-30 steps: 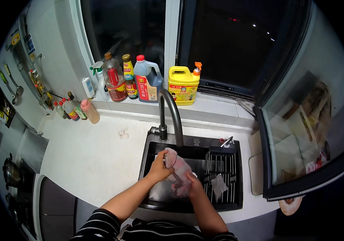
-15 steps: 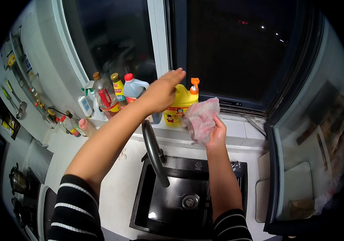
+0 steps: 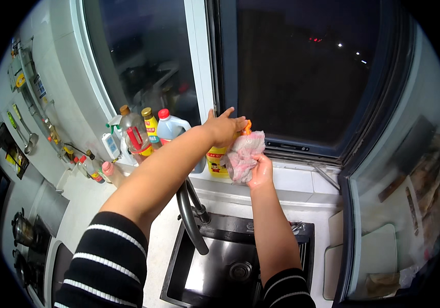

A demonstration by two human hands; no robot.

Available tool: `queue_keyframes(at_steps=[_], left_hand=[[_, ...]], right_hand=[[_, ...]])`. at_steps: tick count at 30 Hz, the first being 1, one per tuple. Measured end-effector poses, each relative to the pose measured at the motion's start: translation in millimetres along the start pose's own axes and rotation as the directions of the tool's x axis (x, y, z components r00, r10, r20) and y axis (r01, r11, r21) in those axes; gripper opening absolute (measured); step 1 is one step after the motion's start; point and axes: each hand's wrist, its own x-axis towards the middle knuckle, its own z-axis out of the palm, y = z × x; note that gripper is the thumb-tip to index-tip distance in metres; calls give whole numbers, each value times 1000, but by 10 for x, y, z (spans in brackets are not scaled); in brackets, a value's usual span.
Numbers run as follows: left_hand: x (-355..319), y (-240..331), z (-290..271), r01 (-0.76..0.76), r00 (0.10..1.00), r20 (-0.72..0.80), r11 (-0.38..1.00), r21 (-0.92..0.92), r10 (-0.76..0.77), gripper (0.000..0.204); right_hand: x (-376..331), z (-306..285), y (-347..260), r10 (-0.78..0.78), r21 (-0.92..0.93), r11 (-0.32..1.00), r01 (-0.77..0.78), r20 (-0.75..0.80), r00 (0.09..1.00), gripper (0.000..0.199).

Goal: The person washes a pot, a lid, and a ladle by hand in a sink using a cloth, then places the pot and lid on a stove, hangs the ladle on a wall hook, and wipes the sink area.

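Note:
My left hand is over the top of a yellow jug-shaped bottle, its fingers spread and its fingertips against the orange pump head. Most of the yellow bottle is hidden behind that hand and the cloth; part of its front label shows. My right hand is closed on a crumpled pink and white cloth, held up just below the pump head and in front of the bottle. Whether any liquid lies on the cloth, I cannot tell.
Left along the windowsill stand a blue-grey jug with a red cap, a yellow-labelled bottle, a large clear bottle and a spray bottle. A curved faucet rises over the dark sink. An opened window pane stands at right.
My left hand has come right and down from above the yellow bottle onto its pump head. My right hand has brought the cloth left, closer under the pump.

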Motion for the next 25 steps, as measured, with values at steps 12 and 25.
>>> queue_keyframes(at_steps=[12,25], left_hand=[[-2652,745,138,-777,542,-840,392,-492,19,36],[-5230,31,2056,-29,893,331,-774,-632,-304,73]], right_hand=[[-2291,101,-395,100,-10,995,-100,93,991,70],[-3371,1317,2261,736,-557,572,-602,24,677,46]])
